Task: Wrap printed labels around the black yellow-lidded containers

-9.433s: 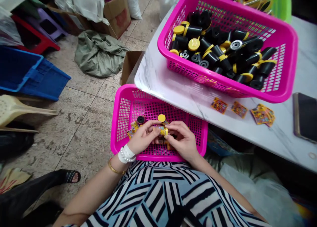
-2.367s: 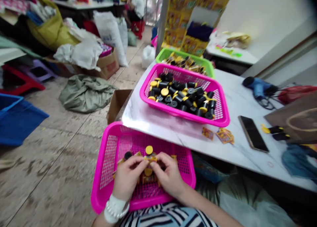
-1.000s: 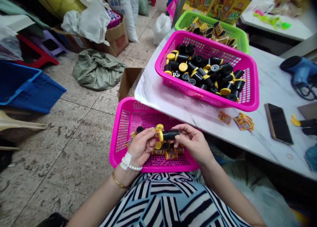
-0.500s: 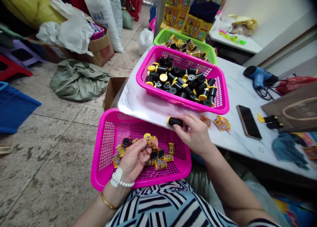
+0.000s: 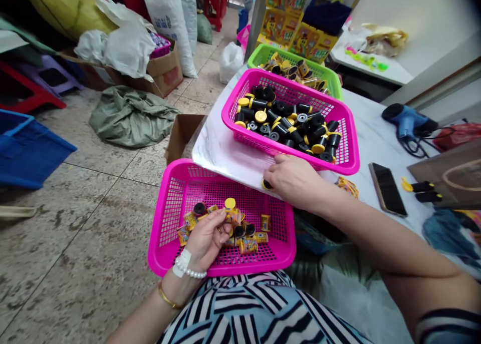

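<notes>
My left hand (image 5: 208, 234) is over the lower pink basket (image 5: 156, 244), its thumb and fingertips closed on a small canister (image 5: 232, 215) with a printed yellow-orange sleeve and a yellow cap (image 5: 230, 203). Below it in the basket lie several sleeved canisters (image 5: 248, 246), some with a black end showing. My right hand (image 5: 291, 179) is at the table's front edge, back upward, fingers curled over a small black canister with a yellow end (image 5: 266, 184); most of that canister is hidden under the hand. Printed sleeves (image 5: 347, 186) lie beside my right wrist, partly covered.
An upper pink basket (image 5: 353, 148) full of black, yellow-capped canisters stands on the white table (image 5: 218, 143). Behind it is a green basket (image 5: 336, 92). Rightward lie a phone (image 5: 388, 190), a blue heat gun (image 5: 408, 123) and a paper bag (image 5: 451, 168). A cardboard box (image 5: 182, 136) stands left.
My right hand has turned over the black canister at the table edge, now covering most of it and part of the sleeves. My left hand keeps its hold. The view has shifted slightly left.
</notes>
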